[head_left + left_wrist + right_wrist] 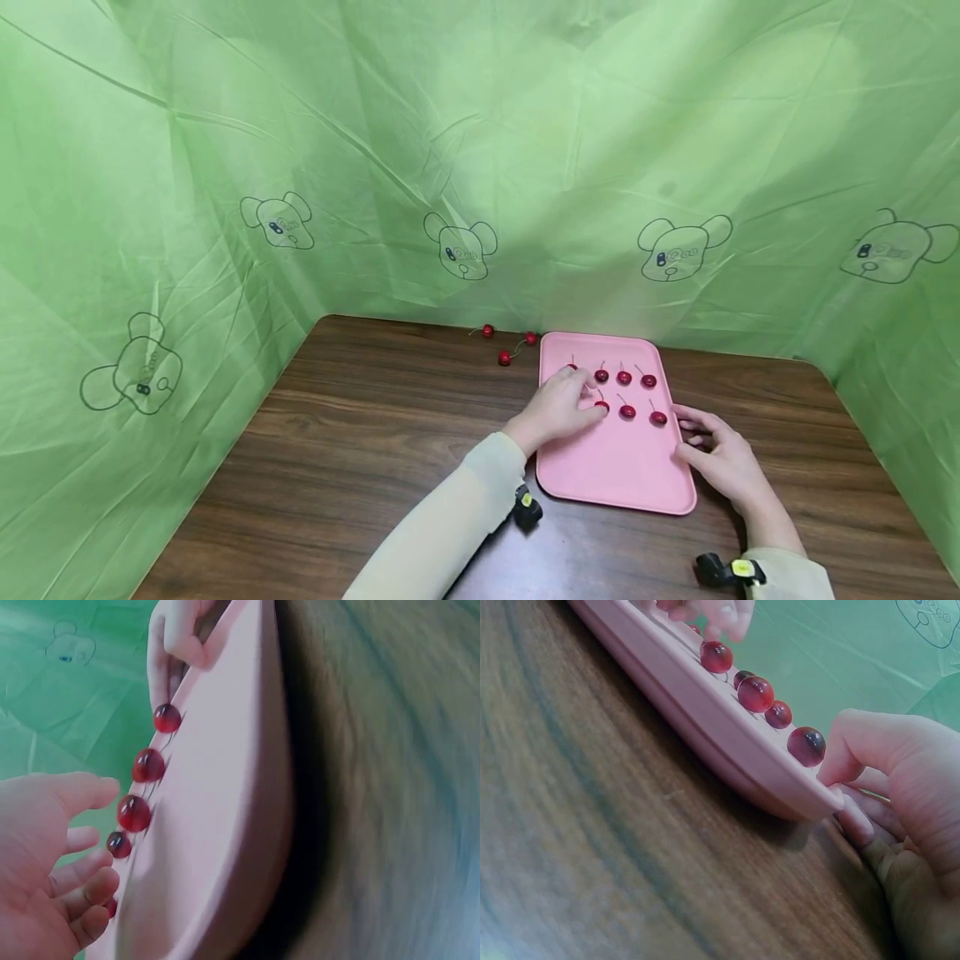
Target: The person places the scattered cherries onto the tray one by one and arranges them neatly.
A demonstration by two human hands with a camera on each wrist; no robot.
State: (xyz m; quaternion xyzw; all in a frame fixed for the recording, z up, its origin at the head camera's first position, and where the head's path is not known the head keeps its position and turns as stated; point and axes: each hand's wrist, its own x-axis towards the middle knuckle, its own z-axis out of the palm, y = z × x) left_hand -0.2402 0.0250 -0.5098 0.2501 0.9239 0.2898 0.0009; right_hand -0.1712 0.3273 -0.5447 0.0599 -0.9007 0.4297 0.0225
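Note:
Red cherries with thin stems lie in two rows on a pink tray (615, 475). My left hand (557, 407) hovers over the tray's left side, fingers loosely bent and thumb apart, with nothing visible in its grasp. Its thumb overlaps the front-row left cherry (602, 405) in the head view, and its fingers partly hide the back-row left cherry (572, 367). At the tray's right edge, my right hand (723, 462) pinches the rim, thumb and fingers around it. Closest to that hand is the front-row right cherry (658, 418).
Beyond the tray's far left corner, three loose cherries lie on the brown wooden table (360, 433): a far one (488, 331), a near one (504, 358) and one by the rim (531, 338). Green cloth (570, 167) with printed bear heads surrounds the table's back and sides.

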